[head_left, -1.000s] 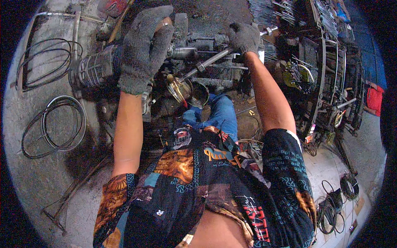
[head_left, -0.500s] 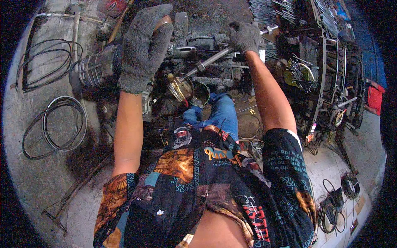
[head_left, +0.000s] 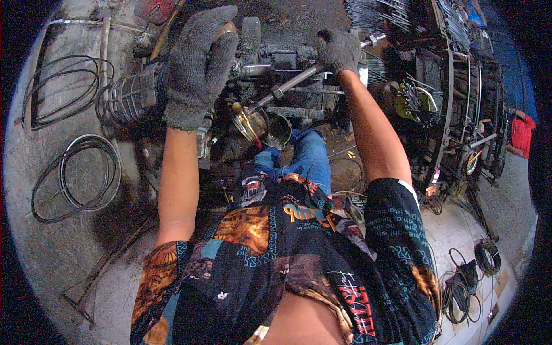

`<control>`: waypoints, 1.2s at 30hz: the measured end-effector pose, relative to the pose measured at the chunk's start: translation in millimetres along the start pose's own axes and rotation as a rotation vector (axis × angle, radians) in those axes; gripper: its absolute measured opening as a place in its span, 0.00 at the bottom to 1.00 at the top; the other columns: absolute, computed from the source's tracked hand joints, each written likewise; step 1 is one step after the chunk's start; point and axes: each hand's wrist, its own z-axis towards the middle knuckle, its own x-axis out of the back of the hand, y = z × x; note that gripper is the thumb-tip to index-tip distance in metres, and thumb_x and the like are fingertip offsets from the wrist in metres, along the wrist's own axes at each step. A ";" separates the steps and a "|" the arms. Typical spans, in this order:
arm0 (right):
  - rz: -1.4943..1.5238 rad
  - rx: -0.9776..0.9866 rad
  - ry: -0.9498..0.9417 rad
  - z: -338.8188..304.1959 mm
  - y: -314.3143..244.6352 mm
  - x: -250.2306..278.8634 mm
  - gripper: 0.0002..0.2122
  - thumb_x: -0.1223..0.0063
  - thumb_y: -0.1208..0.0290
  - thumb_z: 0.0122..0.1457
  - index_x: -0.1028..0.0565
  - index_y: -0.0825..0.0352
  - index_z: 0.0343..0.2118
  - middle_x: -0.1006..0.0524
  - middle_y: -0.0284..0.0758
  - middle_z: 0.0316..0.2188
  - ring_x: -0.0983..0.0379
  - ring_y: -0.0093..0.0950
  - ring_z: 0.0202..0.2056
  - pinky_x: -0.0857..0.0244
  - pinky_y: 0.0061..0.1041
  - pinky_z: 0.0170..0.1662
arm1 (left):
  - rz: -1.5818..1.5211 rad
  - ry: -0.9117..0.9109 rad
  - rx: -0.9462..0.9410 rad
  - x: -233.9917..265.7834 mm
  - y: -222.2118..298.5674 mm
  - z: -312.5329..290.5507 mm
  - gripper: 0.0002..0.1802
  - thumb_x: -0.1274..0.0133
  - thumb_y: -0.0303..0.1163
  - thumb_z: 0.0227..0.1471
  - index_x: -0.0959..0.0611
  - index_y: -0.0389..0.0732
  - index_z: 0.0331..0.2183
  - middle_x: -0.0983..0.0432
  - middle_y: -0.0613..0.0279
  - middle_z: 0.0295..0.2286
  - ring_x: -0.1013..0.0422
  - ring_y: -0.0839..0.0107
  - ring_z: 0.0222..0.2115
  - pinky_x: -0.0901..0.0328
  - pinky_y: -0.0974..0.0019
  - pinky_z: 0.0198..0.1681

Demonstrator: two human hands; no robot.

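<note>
Both hands wear grey knit gloves. My left hand point(head_left: 198, 63) is raised beside the machine's ribbed motor housing point(head_left: 135, 92), its fingers curled round a rounded brown knob-like piece point(head_left: 226, 30). What that piece joins is hidden by the glove. My right hand point(head_left: 339, 50) is closed round a long metal bar point(head_left: 296, 81) with a collar on it, which slants from lower left to upper right; its threaded end point(head_left: 374, 40) sticks out past the glove. Between the hands lies the machine's metal spindle point(head_left: 253, 70). Below the bar hang a round tin point(head_left: 251, 125) and a dark bowl point(head_left: 280, 132).
Coiled black cables point(head_left: 77, 178) lie on the floor at left. Bundles of metal rods point(head_left: 365, 17) are stacked at the far right, near a yellow-green container point(head_left: 415, 104) of rods. A metal rack point(head_left: 448, 103) stands to my right, and a person's red sleeve point(head_left: 521, 135) shows beyond it.
My right hand and the bar have shifted very slightly left. The spindle between my hands looks shorter and less streaked than before. The left hand has barely moved.
</note>
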 end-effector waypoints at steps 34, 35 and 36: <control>-0.010 -0.005 0.049 0.4 -1.4 -3.1 0.13 0.46 0.54 0.54 0.15 0.51 0.36 0.17 0.37 0.33 0.21 0.41 0.38 0.33 0.39 0.46 | 0.025 -0.014 -0.052 -0.2 -2.3 1.0 0.15 0.52 0.32 0.66 0.20 0.36 0.49 0.22 0.52 0.48 0.27 0.58 0.50 0.35 0.58 0.57; -0.020 -0.005 0.069 0.3 0.3 -4.2 0.13 0.47 0.54 0.55 0.15 0.52 0.36 0.17 0.38 0.33 0.21 0.41 0.38 0.35 0.39 0.47 | 0.023 -0.015 -0.054 -0.8 -2.6 0.7 0.15 0.52 0.32 0.66 0.20 0.36 0.49 0.22 0.52 0.48 0.27 0.58 0.50 0.35 0.58 0.57; -0.018 -0.004 0.068 0.3 -0.4 -3.8 0.13 0.47 0.54 0.55 0.15 0.52 0.36 0.17 0.38 0.33 0.21 0.41 0.38 0.35 0.39 0.47 | 0.024 -0.026 -0.034 -0.3 -3.1 -0.1 0.16 0.53 0.32 0.66 0.20 0.36 0.50 0.22 0.52 0.48 0.27 0.58 0.50 0.35 0.58 0.57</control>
